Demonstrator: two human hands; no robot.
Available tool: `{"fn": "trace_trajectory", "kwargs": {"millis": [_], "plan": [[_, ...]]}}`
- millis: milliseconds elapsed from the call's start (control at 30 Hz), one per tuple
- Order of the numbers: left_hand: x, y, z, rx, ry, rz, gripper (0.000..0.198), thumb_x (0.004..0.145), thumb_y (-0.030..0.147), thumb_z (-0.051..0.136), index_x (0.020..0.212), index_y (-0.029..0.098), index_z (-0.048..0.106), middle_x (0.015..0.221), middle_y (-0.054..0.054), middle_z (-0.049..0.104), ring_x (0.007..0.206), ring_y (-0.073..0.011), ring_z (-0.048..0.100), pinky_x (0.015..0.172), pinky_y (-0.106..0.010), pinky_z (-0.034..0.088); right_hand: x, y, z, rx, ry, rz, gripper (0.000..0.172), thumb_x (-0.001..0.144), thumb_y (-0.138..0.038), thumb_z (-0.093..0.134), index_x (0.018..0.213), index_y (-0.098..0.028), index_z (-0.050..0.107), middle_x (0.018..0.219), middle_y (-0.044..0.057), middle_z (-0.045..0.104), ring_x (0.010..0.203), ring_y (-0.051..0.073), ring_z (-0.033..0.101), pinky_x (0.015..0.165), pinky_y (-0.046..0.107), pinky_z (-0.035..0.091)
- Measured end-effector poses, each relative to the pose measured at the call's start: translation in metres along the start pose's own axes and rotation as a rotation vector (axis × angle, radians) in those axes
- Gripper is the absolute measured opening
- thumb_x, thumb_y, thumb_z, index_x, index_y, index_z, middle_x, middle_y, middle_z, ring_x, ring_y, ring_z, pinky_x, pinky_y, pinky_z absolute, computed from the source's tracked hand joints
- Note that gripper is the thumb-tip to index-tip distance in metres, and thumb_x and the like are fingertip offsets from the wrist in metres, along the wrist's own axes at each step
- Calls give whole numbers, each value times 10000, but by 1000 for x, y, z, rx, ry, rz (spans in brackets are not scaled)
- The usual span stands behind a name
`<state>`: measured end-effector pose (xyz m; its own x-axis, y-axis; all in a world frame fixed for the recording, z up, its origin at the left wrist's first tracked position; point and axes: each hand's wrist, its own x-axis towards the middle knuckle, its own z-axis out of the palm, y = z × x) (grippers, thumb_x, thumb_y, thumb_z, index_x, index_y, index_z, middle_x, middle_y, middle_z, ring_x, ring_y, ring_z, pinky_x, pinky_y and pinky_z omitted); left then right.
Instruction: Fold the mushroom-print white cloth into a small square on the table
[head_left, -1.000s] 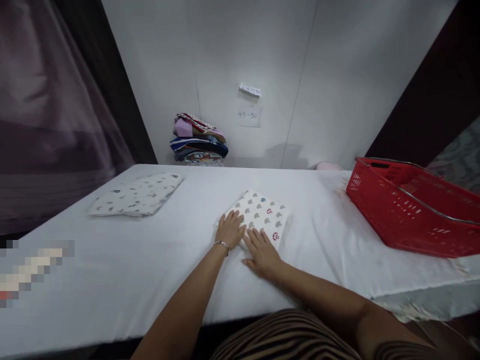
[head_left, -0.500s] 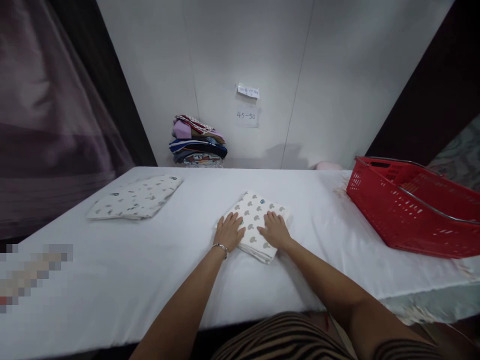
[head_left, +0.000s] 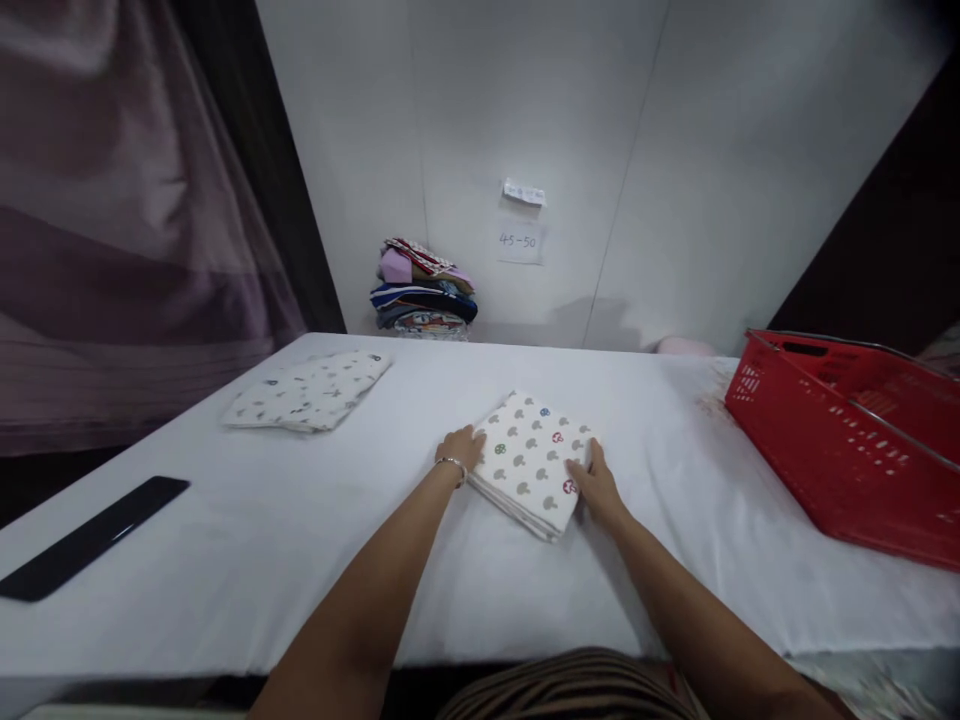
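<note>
A folded white cloth (head_left: 529,465) printed with grey mushroom shapes and a few coloured ones lies flat on the white-covered table (head_left: 360,560). My left hand (head_left: 463,449), with a bracelet at its wrist, holds the cloth's left edge, fingertips on top. At the right edge, my right hand (head_left: 598,486) grips the cloth between its thumb on top and fingers along the side. Layered folds show along the near edge. Another white cloth (head_left: 309,392) with small prints lies farther left on the table.
A red basket (head_left: 855,450) with metal handles stands at the right. A dark flat object (head_left: 94,537) lies at the left. Stacked folded fabrics (head_left: 424,290) sit by the back wall, near a paper marked 45-50 (head_left: 519,242). A curtain (head_left: 127,220) hangs at left.
My hands have moved from the cloth's top out to its left and right edges. More of the print shows, with coloured mushrooms now visible. The whole view has shifted slightly.
</note>
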<state>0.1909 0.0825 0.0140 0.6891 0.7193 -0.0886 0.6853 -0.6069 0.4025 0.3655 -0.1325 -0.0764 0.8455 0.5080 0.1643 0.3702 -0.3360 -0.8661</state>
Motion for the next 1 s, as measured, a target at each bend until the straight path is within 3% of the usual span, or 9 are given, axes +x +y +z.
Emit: {"fn": "trace_trajectory", "kwargs": {"millis": [133, 267, 333, 400, 467, 567, 700, 800, 1000], "plan": [[-10, 6, 6, -3, -11, -102, 440, 1034, 343, 296, 1226, 115, 619, 1330, -207, 618, 1264, -330, 564, 1038, -431, 457, 15, 2, 4, 70, -36, 130, 918, 793, -450, 586, 1606, -140, 292, 1644, 141, 325, 1494, 300, 349, 1235, 452, 290], [-35, 23, 24, -34, -51, -161, 401, 1009, 350, 373, 1262, 129, 592, 1360, -201, 594, 1263, -301, 579, 1039, -376, 458, 62, -9, -27, 88, -171, 62, 808, 753, -402, 671, 1516, -225, 474, 1519, 94, 532, 1417, 320, 466, 1186, 486, 361], [-46, 31, 33, -88, -93, -150, 404, 975, 398, 460, 1260, 142, 589, 1349, -177, 604, 1232, -279, 606, 1031, -341, 464, 87, -23, -44, -121, -241, 7, 677, 816, -365, 632, 1466, -198, 543, 1470, 122, 578, 1367, 327, 522, 1142, 468, 405], [-55, 35, 39, -173, -107, -133, 435, 952, 452, 496, 1254, 153, 586, 1338, -162, 613, 1225, -273, 611, 1036, -337, 463, 102, -42, -53, -407, -290, -79, 614, 892, -298, 549, 1459, -63, 537, 1509, 229, 503, 1413, 344, 466, 1154, 458, 366], [-60, 37, 41, -261, -95, -142, 465, 938, 479, 509, 1265, 154, 572, 1341, -167, 613, 1249, -285, 595, 1053, -356, 455, 100, -60, -50, -545, -312, -182, 608, 938, -259, 493, 1486, 4, 480, 1591, 266, 362, 1505, 334, 315, 1209, 448, 262], [-65, 36, 43, -341, -75, -176, 504, 891, 481, 580, 1287, 171, 544, 1358, -166, 611, 1274, -300, 576, 1056, -373, 454, 70, -71, -29, -632, -353, -351, 613, 1003, -322, 446, 1565, -85, 388, 1670, 177, 227, 1562, 291, 153, 1251, 467, 148], [-70, 35, 46, -385, -49, -164, 521, 847, 438, 643, 1281, 175, 524, 1318, -178, 628, 1236, -322, 596, 1024, -410, 469, 31, -54, -5, -867, -442, -373, 569, 1035, -392, 382, 1560, -175, 422, 1672, 131, 240, 1548, 303, 212, 1243, 530, 184], [-74, 34, 50, -421, -24, -147, 514, 851, 430, 632, 1286, 180, 522, 1302, -195, 627, 1226, -332, 603, 1002, -423, 481, 28, -46, -2, -917, -472, -361, 564, 1034, -413, 366, 1537, -180, 466, 1667, 138, 251, 1540, 319, 232, 1231, 530, 212], [-81, 32, 56, -482, 32, -141, 567, 859, 433, 614, 1362, 197, 500, 1385, -203, 589, 1315, -317, 553, 1095, -424, 443, 43, -85, 24, -803, -467, -466, 594, 1030, -360, 330, 1555, -93, 401, 1654, 181, 272, 1553, 307, 190, 1233, 549, 191]]}}
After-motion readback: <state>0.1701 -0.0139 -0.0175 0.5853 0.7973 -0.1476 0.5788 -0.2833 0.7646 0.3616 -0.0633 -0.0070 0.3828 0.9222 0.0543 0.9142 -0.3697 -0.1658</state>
